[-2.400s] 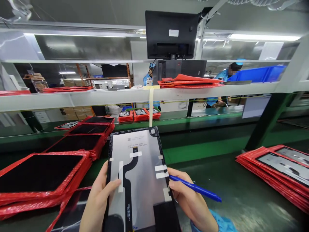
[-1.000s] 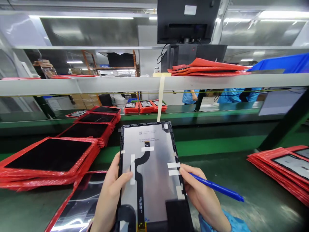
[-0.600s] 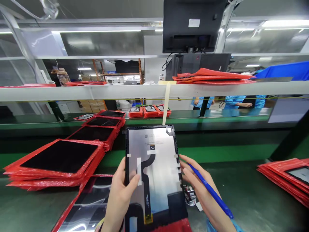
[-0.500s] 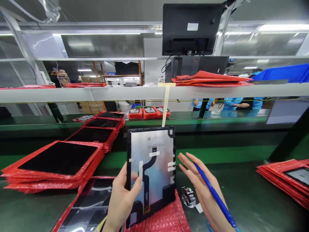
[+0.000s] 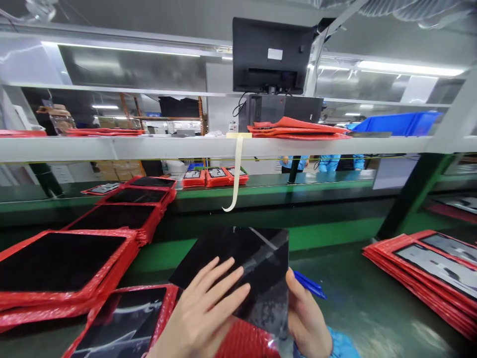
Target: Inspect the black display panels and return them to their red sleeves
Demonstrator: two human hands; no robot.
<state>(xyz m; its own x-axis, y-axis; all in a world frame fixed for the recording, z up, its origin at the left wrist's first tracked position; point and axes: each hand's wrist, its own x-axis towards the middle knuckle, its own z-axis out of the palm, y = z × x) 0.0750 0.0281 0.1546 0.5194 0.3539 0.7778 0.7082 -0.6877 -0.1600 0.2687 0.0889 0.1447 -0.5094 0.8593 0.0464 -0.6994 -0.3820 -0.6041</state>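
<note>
- Broadly, from where I sit, a long dark green workbench (image 5: 346, 293) runs beneath and beyond the thin, glossy, black rectangular panel (image 5: 266, 266).
- Beyond the panel and higher up, I have a long white shelf beam (image 5: 167, 148) crossing from side to side.
- Left of the panel, stacks of red bubble-wrap sleeves (image 5: 67, 263) topped with black screens recede in a row; well to its right I see a red stack topped with grey plates (image 5: 439, 263).
- Above and beyond the panel, a black flat monitor (image 5: 274, 54) turns its back to me.
- The panel itself is held up, tilted, over a sheet of red bubble wrap (image 5: 248, 340), black face showing.
- My left hand (image 5: 203, 311) lies across the lower left of that face, fingers straight and slightly apart; I can't tell how firmly they press.
- My right hand (image 5: 303, 315) is clamped on the panel's right edge, thumb at the rim, the other fingers mostly hidden.
- Beyond the panel's upper edge, a narrow cream tape strip (image 5: 237, 174) hangs from the beam, its end curled.
- Just right of the panel, a slim blue pen (image 5: 311, 286), blurred, sticks out past my right hand.
</note>
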